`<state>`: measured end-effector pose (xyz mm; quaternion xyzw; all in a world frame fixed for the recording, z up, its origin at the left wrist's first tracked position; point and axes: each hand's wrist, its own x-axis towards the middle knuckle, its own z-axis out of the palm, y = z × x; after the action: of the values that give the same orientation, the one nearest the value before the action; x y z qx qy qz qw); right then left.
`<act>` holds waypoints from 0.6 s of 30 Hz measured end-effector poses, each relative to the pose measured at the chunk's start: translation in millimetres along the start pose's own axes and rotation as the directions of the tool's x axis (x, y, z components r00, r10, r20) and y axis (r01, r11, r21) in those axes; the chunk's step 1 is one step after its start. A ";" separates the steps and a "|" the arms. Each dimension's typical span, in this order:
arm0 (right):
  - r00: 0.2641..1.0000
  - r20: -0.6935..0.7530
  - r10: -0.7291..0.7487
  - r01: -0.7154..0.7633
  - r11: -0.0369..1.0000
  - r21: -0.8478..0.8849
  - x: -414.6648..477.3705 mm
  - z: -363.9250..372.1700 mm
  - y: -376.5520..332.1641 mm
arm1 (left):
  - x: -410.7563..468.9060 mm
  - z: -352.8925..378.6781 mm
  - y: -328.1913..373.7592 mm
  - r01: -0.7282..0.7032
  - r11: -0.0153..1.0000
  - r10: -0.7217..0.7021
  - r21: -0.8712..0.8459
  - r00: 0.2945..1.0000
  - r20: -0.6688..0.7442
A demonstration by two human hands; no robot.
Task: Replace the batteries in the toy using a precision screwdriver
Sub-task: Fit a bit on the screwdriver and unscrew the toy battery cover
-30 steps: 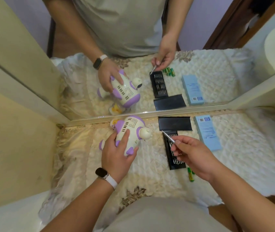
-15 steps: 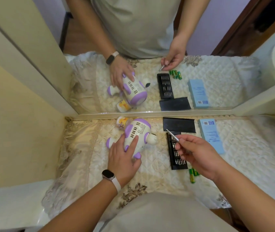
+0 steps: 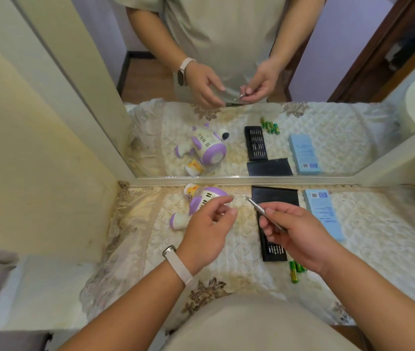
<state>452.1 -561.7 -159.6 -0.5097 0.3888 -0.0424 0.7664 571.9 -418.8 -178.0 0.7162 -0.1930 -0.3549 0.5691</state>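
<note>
A white and purple toy (image 3: 201,202) lies on its side on the quilted cloth near the mirror. My left hand (image 3: 209,231) hovers above it, fingers apart, holding nothing. My right hand (image 3: 295,236) grips a thin silver precision screwdriver (image 3: 257,207), its tip pointing up-left toward my left fingertips. Under the right hand lies the black bit tray (image 3: 273,250) with rows of bits. Green batteries (image 3: 295,271) rest on the cloth just below the tray, partly hidden by my right wrist.
The tray's black lid (image 3: 274,196) lies against the mirror (image 3: 252,138). A light blue box (image 3: 324,211) lies to the right. The cream wall panel (image 3: 37,160) closes the left side. The quilted cloth (image 3: 383,236) covers the counter.
My left hand has let go of the toy and lifted toward the screwdriver tip. My right hand has risen with the screwdriver. The camera view has shifted.
</note>
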 end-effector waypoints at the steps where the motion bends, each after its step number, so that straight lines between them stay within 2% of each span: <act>1: 1.000 0.014 -0.010 0.010 1.000 0.007 -2.4 0.1 -2.1 | -0.1 3.7 8.7 0.017 0.998 -0.014 -0.062 0.999 0.051; 4: 0.998 0.055 -0.033 0.031 0.999 0.035 -9.9 -1.5 -7.9 | -0.7 11.9 22.6 0.031 0.991 -0.009 -0.129 0.986 0.164; 7: 0.995 0.089 -0.049 0.046 0.998 0.037 -16.5 -5.7 -11.0 | -1.2 17.4 24.2 0.045 0.980 -0.007 -0.193 0.981 0.195; 18: 0.993 0.102 -0.061 0.063 0.998 -0.022 -28.7 -19.7 -5.5 | -5.1 35.1 19.6 0.006 0.980 0.013 -0.201 0.995 0.096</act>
<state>421.4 -565.8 -142.7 -0.5327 0.3337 -0.0353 0.7769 545.4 -444.6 -161.3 0.6366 -0.1847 -0.4057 0.6293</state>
